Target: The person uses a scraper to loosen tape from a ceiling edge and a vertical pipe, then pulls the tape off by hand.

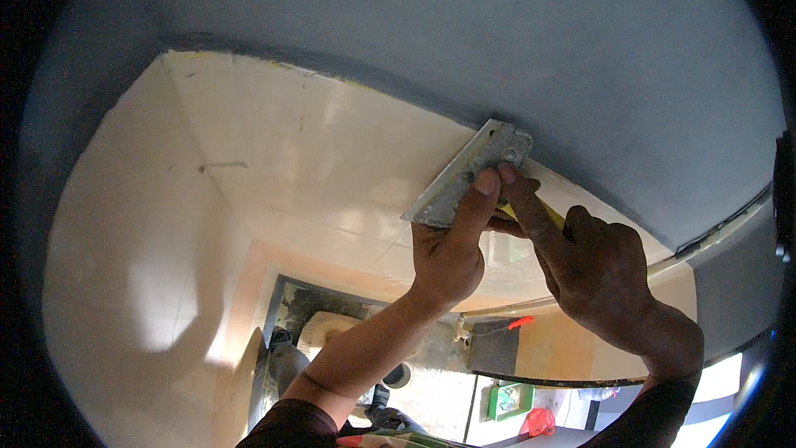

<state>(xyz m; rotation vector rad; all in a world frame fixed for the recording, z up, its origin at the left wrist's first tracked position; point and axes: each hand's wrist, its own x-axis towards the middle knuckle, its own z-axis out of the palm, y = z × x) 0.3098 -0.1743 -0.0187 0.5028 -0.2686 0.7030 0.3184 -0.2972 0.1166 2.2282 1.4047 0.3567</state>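
A wide putty knife [460, 187] with a smeared grey metal blade is held tilted at the seam where cream tiles [348, 133] meet the dark grey wall surface [398, 8]. My left hand [450, 264] grips the blade at its lower end, the thumb lying on its face. Behind it, my right hand [599, 270] is closed around the yellow handle [543, 211], most of which the fingers hide. Its index finger reaches forward onto the blade. Whether the blade's edge touches the tiles, I cannot tell.
Below are my shoes [379, 398] and a dark round container [398, 376]. A green tray [510, 401] and a red plastic bag [540, 422] lie farther right. A small red object [521, 323] is near the tiled wall's lower edge. A pale strip [721, 232] runs along the right.
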